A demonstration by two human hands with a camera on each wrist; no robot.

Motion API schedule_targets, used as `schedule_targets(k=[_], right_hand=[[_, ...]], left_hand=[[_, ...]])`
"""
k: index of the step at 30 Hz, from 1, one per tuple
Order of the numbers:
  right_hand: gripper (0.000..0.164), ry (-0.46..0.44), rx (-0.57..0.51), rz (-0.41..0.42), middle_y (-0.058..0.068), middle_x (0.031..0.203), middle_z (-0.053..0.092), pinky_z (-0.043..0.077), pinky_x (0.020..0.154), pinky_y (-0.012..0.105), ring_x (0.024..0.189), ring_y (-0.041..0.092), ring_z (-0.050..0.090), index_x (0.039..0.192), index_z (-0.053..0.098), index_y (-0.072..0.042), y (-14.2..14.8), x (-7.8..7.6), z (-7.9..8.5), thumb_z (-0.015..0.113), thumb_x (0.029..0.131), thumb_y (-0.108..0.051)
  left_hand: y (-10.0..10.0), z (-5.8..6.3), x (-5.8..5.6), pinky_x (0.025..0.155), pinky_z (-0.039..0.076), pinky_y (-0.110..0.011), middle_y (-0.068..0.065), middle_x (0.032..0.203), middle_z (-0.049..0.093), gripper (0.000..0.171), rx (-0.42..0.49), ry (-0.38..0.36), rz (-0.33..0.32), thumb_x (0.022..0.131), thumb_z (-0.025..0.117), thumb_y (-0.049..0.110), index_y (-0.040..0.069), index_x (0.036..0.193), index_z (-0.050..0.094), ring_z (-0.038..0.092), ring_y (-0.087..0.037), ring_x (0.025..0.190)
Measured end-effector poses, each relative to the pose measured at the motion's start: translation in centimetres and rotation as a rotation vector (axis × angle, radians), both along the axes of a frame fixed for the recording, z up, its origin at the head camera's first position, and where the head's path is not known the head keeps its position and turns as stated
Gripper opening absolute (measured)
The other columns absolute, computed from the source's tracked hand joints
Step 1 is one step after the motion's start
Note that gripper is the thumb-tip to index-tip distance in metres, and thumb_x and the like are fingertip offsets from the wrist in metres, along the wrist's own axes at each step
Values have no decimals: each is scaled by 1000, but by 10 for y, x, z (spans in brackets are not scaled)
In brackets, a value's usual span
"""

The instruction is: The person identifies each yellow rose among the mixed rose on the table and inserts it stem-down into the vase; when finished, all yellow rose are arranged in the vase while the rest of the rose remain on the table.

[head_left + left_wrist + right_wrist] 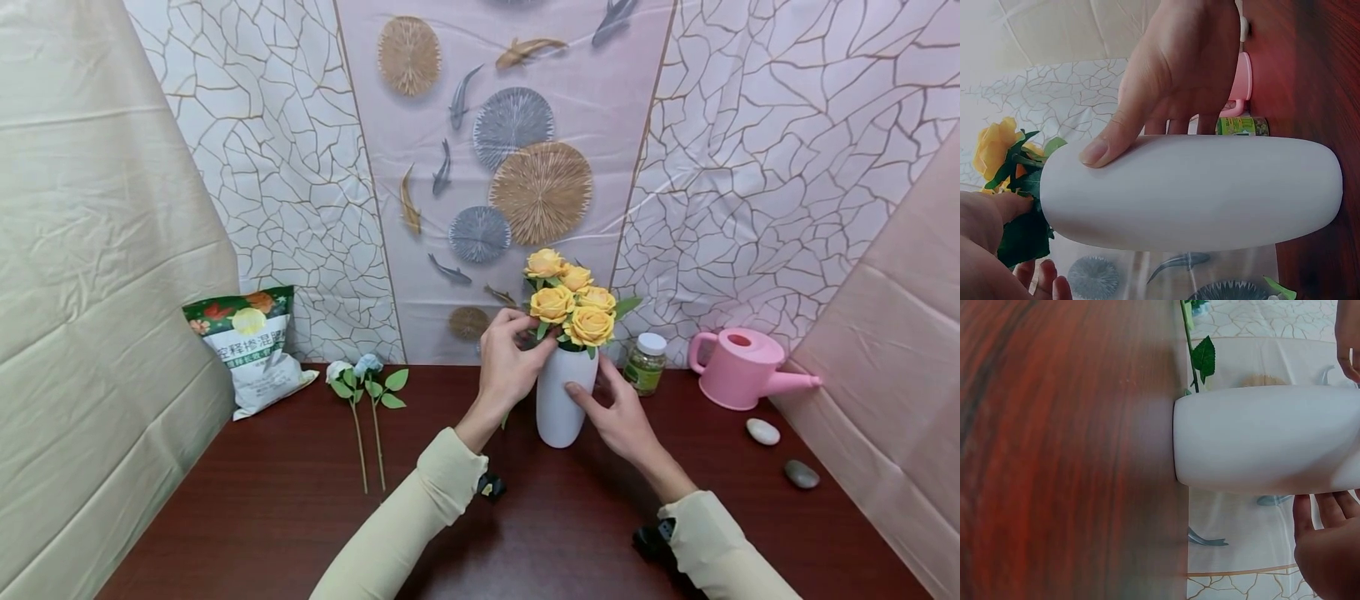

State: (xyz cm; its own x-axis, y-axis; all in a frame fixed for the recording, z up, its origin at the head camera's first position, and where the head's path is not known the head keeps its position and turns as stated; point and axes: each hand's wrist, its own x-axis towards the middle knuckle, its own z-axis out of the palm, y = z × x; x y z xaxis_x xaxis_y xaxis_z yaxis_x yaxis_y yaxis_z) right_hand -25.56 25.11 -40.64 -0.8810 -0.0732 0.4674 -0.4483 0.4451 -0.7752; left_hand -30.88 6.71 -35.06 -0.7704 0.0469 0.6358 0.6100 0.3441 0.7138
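A white vase (562,400) stands upright on the dark red table, with several yellow roses (591,325) and green leaves in its mouth. My right hand (624,421) grips the vase around its upper side, the thumb on the front and the other fingers behind. At the vase mouth, my left hand (510,358) holds the blooms low down with thumb and fingers among the leaves (1025,240); its hold is partly hidden by the foliage. The left wrist view shows the right thumb pressed along the vase (1191,194). In the right wrist view the base touches the tabletop (1072,456).
White (339,370) and blue (367,365) roses lie on the left beside a fertilizer bag (258,358). Behind the vase to the right are a lidded jar (645,364) and pink watering can (738,371). White (762,431) and grey (801,474) stones lie near the right edge.
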Motion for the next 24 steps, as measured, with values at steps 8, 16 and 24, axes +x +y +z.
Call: schedule_targets(k=[8,16,24], right_hand=[[66,-2,-5,2,5,147,55,51,103,47,131,22,57,156,33,-33,-1,-2,-2,66,99,-27],[65,12,-9,4,-2,146,56,52,102,38,131,17,57,153,35,-39,11,-26,-29,68,98,-29],[49,44,-92,49,12,145,56,49,100,16,126,9,57,150,45,-16,29,-28,-30,58,103,-22]], left_hand=[[-1,-5,-1,71,57,-22,5,104,65,22,-4,-14,-13,87,79,37,18,97,81,62,-8,80],[-17,-10,2,78,60,-31,11,110,64,21,71,-19,-112,91,73,45,27,103,75,66,-6,86],[-65,-22,-11,82,59,-41,10,106,72,26,68,58,-63,99,62,41,22,113,74,69,-12,93]])
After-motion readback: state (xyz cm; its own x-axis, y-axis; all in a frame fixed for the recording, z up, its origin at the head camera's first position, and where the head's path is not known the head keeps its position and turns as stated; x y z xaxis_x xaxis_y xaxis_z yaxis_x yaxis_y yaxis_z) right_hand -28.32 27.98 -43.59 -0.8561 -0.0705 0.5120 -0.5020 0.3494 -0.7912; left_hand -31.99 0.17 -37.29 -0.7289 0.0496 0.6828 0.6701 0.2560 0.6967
